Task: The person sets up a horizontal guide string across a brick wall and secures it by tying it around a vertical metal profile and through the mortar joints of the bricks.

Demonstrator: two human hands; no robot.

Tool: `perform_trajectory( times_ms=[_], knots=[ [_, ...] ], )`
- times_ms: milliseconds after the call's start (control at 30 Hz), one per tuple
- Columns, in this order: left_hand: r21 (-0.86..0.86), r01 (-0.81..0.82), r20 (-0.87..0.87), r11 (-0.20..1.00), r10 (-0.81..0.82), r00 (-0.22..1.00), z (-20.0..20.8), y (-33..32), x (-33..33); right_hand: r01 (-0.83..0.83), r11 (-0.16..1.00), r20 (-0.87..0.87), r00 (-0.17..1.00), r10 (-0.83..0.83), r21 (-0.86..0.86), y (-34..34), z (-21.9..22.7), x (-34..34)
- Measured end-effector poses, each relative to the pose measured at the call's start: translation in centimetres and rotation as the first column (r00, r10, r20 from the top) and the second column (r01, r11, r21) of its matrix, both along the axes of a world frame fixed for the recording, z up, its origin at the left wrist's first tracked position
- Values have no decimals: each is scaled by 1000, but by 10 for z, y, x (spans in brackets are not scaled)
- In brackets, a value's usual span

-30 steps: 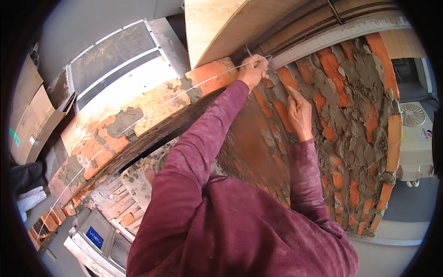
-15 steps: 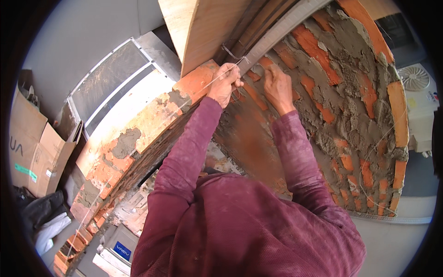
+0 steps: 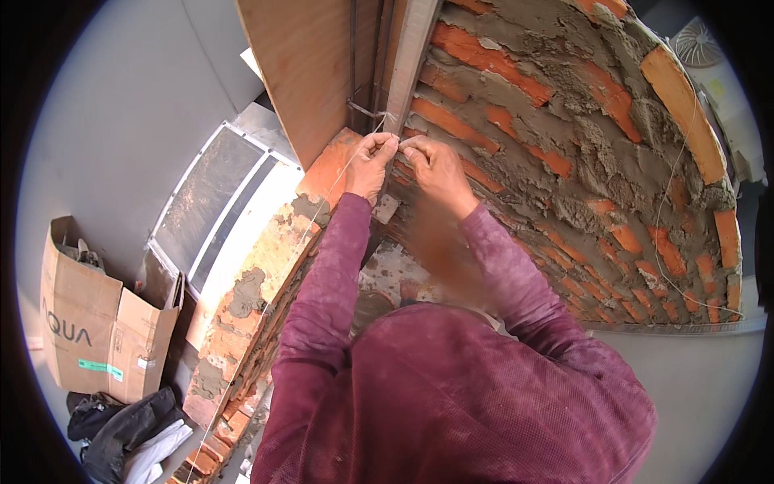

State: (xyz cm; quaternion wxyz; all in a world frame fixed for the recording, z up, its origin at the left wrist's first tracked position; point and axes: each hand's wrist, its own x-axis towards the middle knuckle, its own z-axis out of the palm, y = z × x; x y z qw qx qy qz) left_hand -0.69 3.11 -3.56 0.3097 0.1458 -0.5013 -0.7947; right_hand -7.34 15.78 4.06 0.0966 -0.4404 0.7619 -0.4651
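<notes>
A thin pale string (image 3: 267,305) runs along the top of the low brick wall (image 3: 330,165) up to the corner, where it loops by a metal rod. My left hand (image 3: 369,168) pinches the string between thumb and fingertips just below that loop. Close beside it, my right hand (image 3: 439,173) is closed with its thumb and forefinger together, close to the left fingertips. The fine end between the two hands is too small to make out clearly. Both hands are in front of the grey upright post (image 3: 413,56), where the two walls meet.
On the right rises a brick wall smeared with grey mortar (image 3: 580,153), a slack string hanging across it. A plywood board (image 3: 298,73) stands at the corner. Left are a framed window panel (image 3: 211,206), a cardboard box (image 3: 97,323) and black bags (image 3: 129,427).
My right hand has come in to meet the left, closing the gap between them. The whole view has turned, so the walls and box appear shifted.
</notes>
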Motion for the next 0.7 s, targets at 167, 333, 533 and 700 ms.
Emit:
perform_trajectory(
  times_ms=[167,333,533,700],
  knots=[
    [-103,-96,28,990,99,995,15,-15,0,-6,997,-204,979,-11,-81,-2,0,-4],
    [-55,-115,4,992,116,993,25,-25,-12,-52,999,-158,986,50,-7,-3,11,5],
    [-44,-101,-66,994,98,993,20,-34,-25,-116,993,-200,974,107,-33,-8,24,0],
    [37,-128,-140,991,132,981,12,-36,-32,-131,991,-147,981,126,-30,-11,28,-8]
  ],
)
